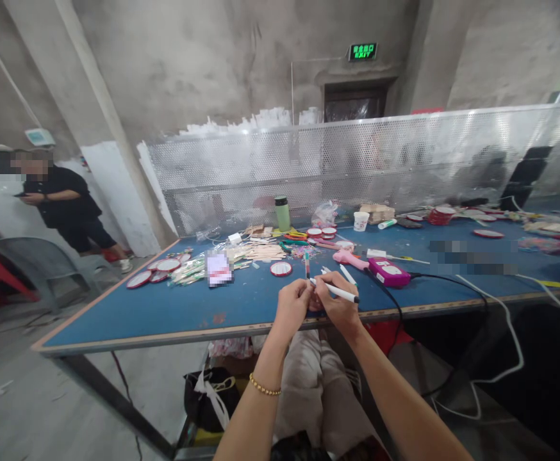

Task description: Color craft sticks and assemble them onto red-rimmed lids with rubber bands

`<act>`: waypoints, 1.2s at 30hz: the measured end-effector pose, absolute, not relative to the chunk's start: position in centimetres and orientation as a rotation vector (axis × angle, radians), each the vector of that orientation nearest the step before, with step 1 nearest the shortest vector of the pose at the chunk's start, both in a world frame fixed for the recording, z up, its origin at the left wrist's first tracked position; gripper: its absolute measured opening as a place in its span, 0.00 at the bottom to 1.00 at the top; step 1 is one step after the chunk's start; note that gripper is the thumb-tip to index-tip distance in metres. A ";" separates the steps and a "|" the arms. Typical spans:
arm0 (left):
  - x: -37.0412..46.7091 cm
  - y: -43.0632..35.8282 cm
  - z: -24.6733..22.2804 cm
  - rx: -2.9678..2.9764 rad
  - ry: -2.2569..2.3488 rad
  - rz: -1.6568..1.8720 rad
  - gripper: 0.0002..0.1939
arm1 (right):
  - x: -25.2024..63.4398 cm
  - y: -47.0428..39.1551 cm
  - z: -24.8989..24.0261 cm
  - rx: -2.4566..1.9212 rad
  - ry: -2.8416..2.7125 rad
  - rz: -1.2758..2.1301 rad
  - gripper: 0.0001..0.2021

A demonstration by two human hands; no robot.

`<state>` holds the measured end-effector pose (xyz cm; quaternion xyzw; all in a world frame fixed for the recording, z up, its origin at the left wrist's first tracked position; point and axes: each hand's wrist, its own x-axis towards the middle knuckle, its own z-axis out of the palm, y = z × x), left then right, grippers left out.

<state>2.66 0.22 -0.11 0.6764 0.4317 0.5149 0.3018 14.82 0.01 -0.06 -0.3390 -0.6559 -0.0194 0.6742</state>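
Note:
At the front edge of the blue table (164, 314), my left hand (293, 304) pinches a small upright stick (307, 264) with coloured bands. My right hand (338, 304) is closed round a white marker (340, 291) with a black end, its other end close to the stick and my left fingers. Just beyond lie white pens (348, 274) and a pink tool (350, 258) beside a magenta box (388, 272) with a black cable. A round red-rimmed disc (280, 268) lies left of the stick. What my fingertips cover is hidden.
Wooden sticks (265, 250), wrapped pieces (191, 270) and more red-rimmed discs (168, 265) lie to the left. A green bottle (282, 214) and a paper cup (361, 221) stand farther back, before a perforated metal screen (251, 166). A person (71, 198) stands at far left.

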 end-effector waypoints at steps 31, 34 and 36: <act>2.8 0.1 0.1 1.717 1.111 1.356 0.14 | 14.8 0.1 -0.1 -0.728 -1.477 -0.048 0.09; 2.8 0.0 0.2 1.718 1.111 1.362 0.14 | 14.8 0.2 -0.1 -0.723 -1.480 -0.068 0.09; 2.8 -0.1 0.4 1.720 1.110 1.367 0.14 | 14.8 0.2 -0.1 -0.710 -1.479 -0.073 0.09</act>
